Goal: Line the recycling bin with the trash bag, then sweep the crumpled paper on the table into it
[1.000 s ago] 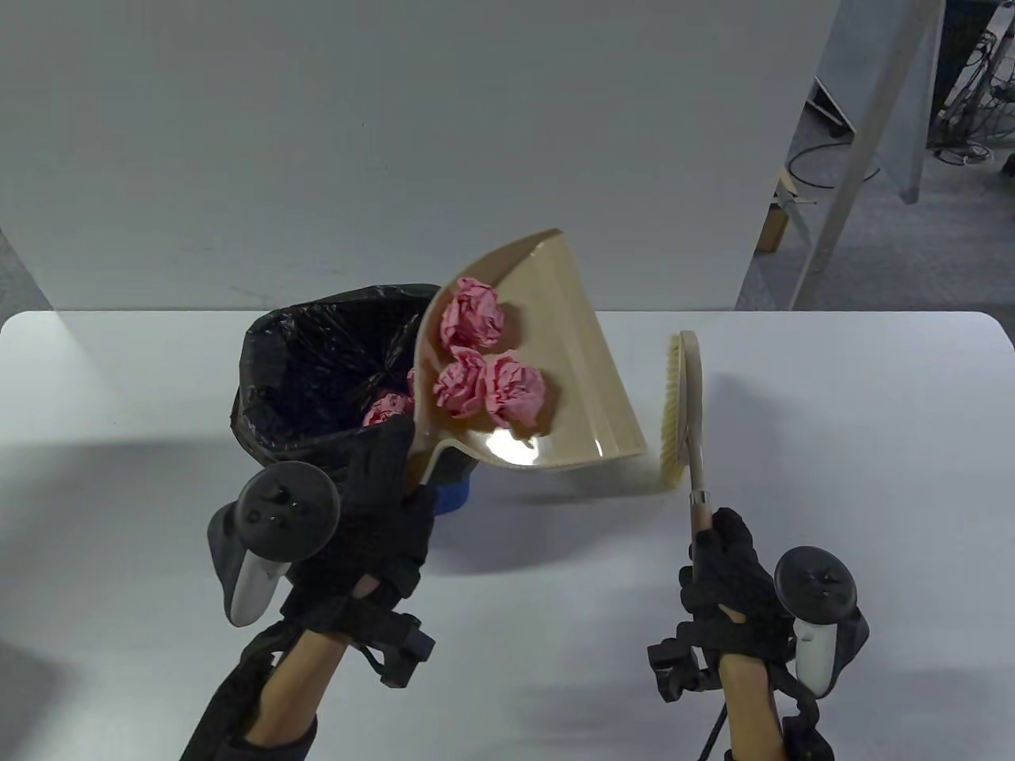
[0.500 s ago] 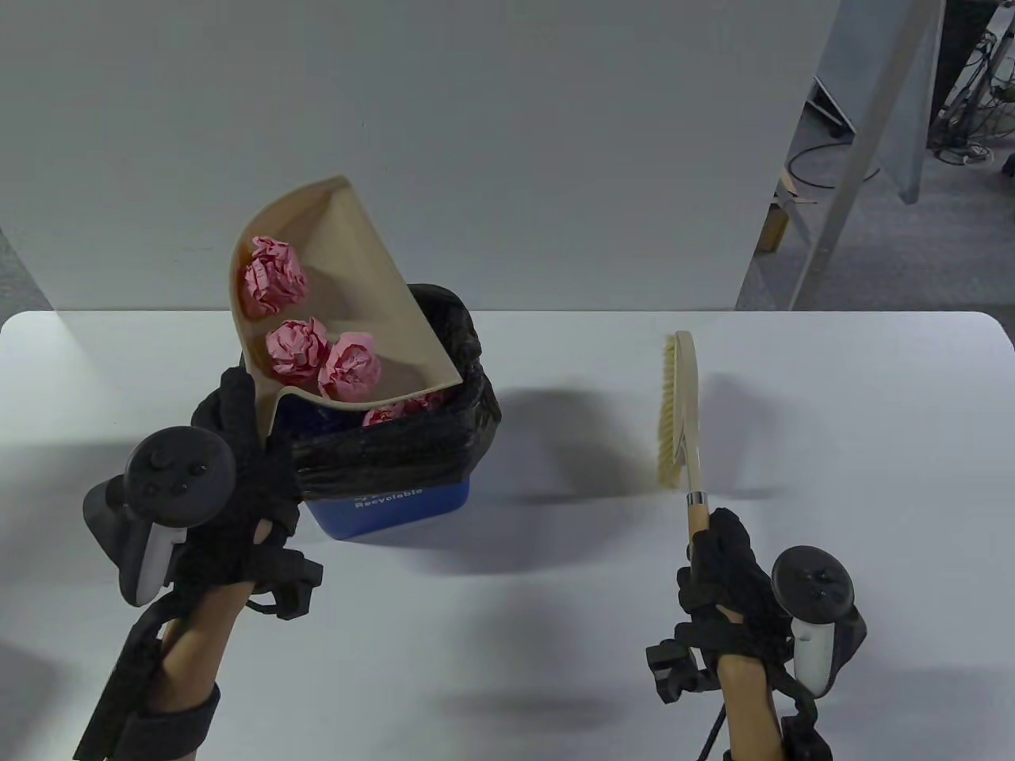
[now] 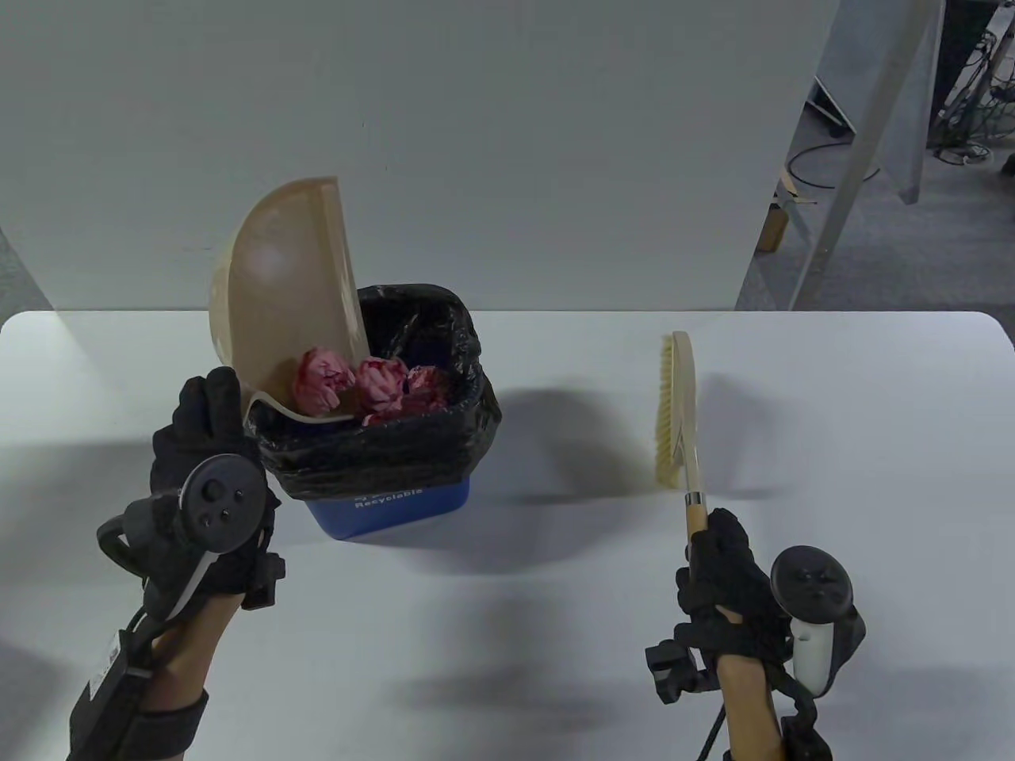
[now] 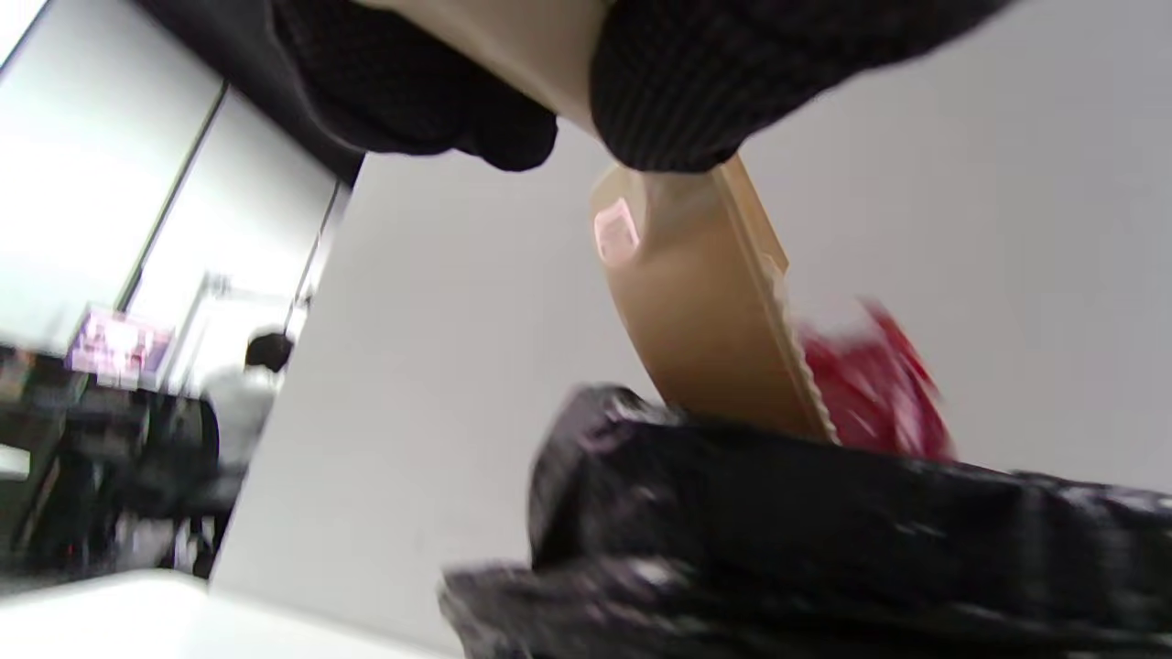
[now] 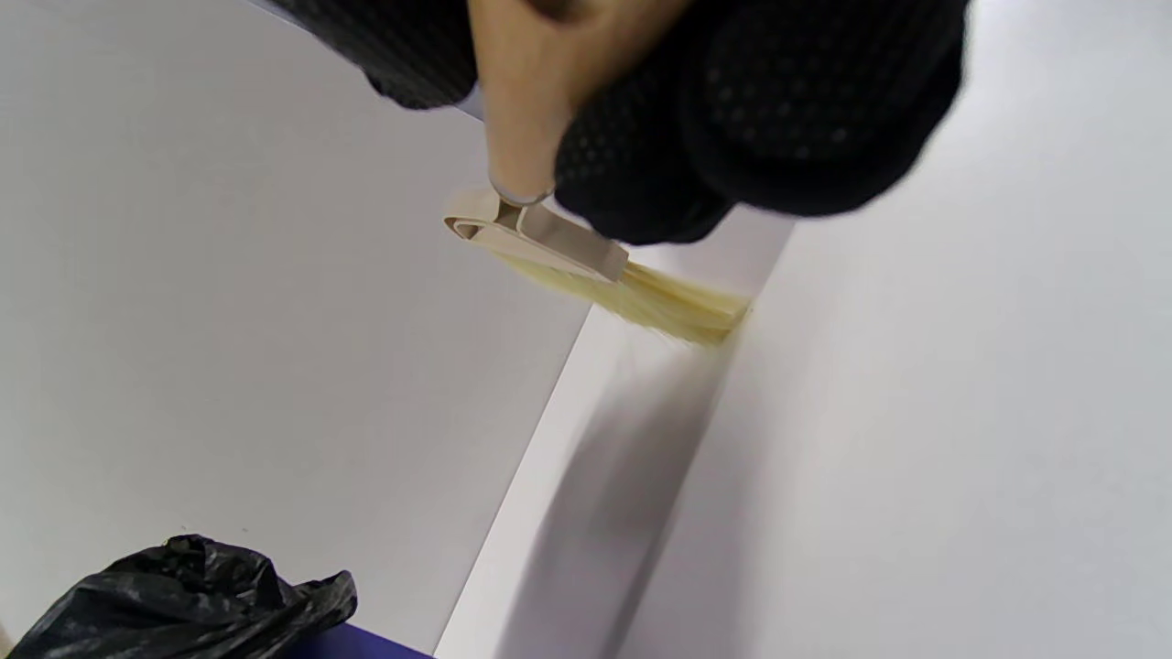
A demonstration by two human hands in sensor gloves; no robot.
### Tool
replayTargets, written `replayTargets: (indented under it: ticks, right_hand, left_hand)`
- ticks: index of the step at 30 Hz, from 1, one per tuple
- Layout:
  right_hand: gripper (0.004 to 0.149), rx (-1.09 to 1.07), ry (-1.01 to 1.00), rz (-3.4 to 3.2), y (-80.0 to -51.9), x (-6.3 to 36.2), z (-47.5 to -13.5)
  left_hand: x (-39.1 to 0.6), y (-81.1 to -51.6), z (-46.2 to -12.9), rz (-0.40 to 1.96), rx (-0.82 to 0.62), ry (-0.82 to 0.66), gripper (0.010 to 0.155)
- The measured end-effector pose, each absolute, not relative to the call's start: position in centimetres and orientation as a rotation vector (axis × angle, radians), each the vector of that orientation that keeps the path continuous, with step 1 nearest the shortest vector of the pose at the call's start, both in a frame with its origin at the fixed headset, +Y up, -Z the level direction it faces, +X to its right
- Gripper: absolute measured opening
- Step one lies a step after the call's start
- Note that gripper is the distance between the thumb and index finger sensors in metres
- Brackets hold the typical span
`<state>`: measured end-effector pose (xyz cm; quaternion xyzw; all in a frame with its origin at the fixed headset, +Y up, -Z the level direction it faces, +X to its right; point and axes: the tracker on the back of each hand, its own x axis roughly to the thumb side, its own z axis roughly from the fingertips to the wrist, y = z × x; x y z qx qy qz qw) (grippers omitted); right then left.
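The blue recycling bin [image 3: 396,503], lined with a black trash bag [image 3: 428,444], stands left of the table's middle. My left hand [image 3: 202,444] grips the handle of a beige dustpan [image 3: 277,277], tipped steeply over the bin's left rim. Pink crumpled paper balls [image 3: 361,384] blur as they slide off the pan into the bag; from the left wrist a red blur [image 4: 870,384] shows beside the dustpan [image 4: 705,302] above the bag [image 4: 824,540]. My right hand [image 3: 725,575] grips the wooden handle of a hand brush [image 3: 678,404], held off to the right, bristles leftward.
A white wall panel [image 3: 412,143] rises behind the table's [image 3: 833,444] far edge. Beyond the right end are a metal frame and cables on the floor [image 3: 896,143]. In the left wrist view a person [image 4: 238,403] stands far off.
My left hand tilted the dustpan steeply over the bin. The paper balls slid down the pan into the bag. The right hand and brush stayed put.
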<state>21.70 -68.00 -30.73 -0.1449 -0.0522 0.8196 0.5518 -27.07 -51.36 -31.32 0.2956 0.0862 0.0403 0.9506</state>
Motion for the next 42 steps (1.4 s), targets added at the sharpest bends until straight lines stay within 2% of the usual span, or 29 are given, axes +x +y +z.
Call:
replayTargets:
  ticks: [3,6,23,31,36,42]
  right_hand:
    - [0.058,-0.341,-0.122,1.939,-68.0,21.7,-30.7]
    - [0.058,-0.342,-0.123,1.939,-68.0,21.7,-30.7]
    - [0.058,-0.336,-0.120,1.936,-68.0,21.6,-30.8]
    - [0.058,-0.339,-0.149,1.923,-68.0,21.7,-30.8]
    - [0.058,-0.331,-0.203,1.885,-67.7,22.0,-30.6]
    - [0.061,-0.336,-0.286,1.862,-67.1,22.7,-30.0]
  left_hand:
    - [-26.8,-51.0,-30.7,0.004,0.687,0.178,0.073]
    - [-26.9,-50.7,-30.2,0.033,0.729,0.181,0.073]
    - [-25.9,-50.0,-28.9,0.306,0.798,0.203,0.074]
    - [-22.8,-50.6,-29.2,0.657,0.649,-0.010,0.075]
    - [-17.9,-52.1,-29.8,0.829,0.481,-0.198,0.078]
    - [-11.2,-54.9,-31.1,0.869,0.311,-0.313,0.080]
